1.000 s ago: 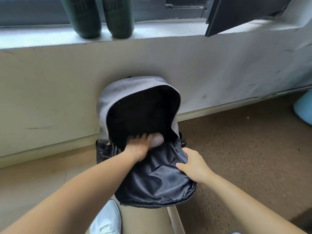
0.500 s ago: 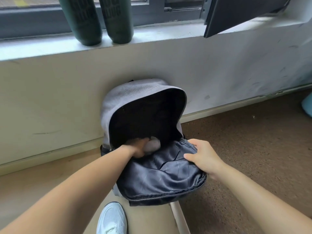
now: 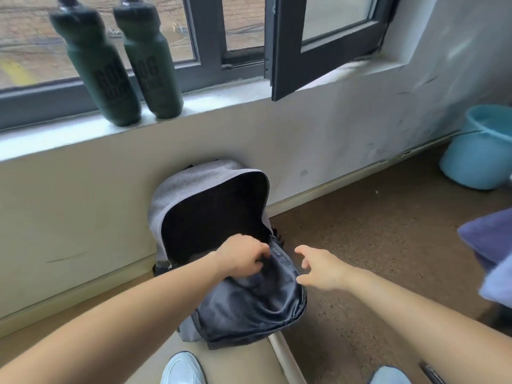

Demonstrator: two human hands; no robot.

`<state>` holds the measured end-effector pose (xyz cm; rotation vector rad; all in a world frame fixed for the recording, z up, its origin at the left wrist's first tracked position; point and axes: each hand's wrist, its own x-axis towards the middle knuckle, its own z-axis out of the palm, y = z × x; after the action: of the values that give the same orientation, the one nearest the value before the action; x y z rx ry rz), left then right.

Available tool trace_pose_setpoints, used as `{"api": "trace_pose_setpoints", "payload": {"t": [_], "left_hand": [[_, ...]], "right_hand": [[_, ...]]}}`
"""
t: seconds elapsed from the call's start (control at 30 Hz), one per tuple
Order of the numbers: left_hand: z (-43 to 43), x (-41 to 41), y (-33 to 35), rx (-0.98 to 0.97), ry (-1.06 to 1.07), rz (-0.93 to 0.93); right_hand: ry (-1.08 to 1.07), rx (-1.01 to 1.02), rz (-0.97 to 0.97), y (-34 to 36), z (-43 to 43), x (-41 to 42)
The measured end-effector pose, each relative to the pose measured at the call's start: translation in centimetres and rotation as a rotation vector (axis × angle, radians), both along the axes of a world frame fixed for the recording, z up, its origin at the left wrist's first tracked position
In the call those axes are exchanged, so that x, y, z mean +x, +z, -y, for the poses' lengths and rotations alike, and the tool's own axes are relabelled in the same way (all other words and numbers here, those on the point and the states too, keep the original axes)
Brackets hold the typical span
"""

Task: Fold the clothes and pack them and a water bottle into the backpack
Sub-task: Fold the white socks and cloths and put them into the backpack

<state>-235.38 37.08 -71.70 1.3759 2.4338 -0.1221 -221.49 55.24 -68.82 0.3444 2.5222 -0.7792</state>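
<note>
A grey backpack (image 3: pixel 194 181) leans against the wall under the window, its main compartment unzipped and its dark-lined front flap (image 3: pixel 249 303) hanging toward me. My left hand (image 3: pixel 243 257) is at the flap's upper rim, fingers curled over the edge by the zipper. My right hand (image 3: pixel 318 268) hovers just right of the flap, fingers spread, holding nothing. A pale bit of cloth (image 3: pixel 198 256) shows low inside the bag, mostly hidden by my left wrist. Two dark green water bottles (image 3: pixel 105 79) stand side by side on the window sill, above and left of the backpack.
An open window sash (image 3: pixel 318 51) juts out over the sill at the right. A light blue bucket (image 3: pixel 476 156) stands on the brown floor at far right. Blue-purple fabric (image 3: pixel 490 250) hangs in at the right edge. My white shoes (image 3: pixel 182 370) are at the bottom.
My left hand has come up out of the compartment to the flap's rim. My right hand has let go of the flap and opened. The view has tilted upward.
</note>
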Motion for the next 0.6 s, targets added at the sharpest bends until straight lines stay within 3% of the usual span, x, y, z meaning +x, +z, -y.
{"api": "trace_pose_setpoints", "payload": {"t": [0.23,0.33,0.47,0.6], "left_hand": [[-5.4,6.5,7.4,0.264,-0.118,0.062],[-8.7,8.8,10.0,0.411,-0.077,0.213],[-14.3,12.5,12.8,0.562,-0.048,0.435],[-20.6,16.2,14.8,0.629,-0.044,0.532]], "right_hand": [[0.192,0.37,-0.074,11.1,-5.7,6.2],[0.017,0.366,-0.236,15.3,-9.6,9.7],[-0.399,0.331,-0.639,18.1,-14.7,15.2],[-0.693,0.471,-0.979,18.6,-18.7,20.3]]}}
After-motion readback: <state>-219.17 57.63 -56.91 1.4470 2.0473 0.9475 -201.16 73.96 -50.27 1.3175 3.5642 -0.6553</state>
